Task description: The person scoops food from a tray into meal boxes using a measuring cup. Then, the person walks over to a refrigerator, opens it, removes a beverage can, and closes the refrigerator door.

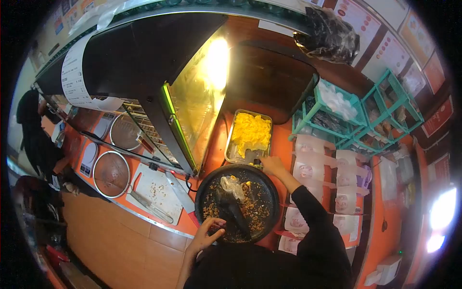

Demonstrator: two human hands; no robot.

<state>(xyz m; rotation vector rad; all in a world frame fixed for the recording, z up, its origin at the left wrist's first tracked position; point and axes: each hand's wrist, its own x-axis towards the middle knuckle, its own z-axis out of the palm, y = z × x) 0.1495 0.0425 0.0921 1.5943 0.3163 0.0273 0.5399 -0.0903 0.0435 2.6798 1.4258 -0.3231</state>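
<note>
My right hand [273,166] is closed round the dark handle of a utensil, at the near edge of a metal tray [230,153] of yellow, scrambled-looking food [250,132]. The utensil's far end reaches into the tray. My left hand [210,233] is at the lower left rim of a round black pan [273,190], its fingers bent and apart, with nothing seen in it. Brown crumbs [257,212] lie in the pan, along with a crumpled clear plastic bag [232,186] and a long black tool [236,212].
Left of the pan are a white board [155,195] with a knife [180,192] and tongs [151,207], and round sieves [111,174]. A lit glass cabinet [192,101] stands behind. Packaged stacks [308,171] and green baskets [337,115] are at right. Another person [36,130] is far left.
</note>
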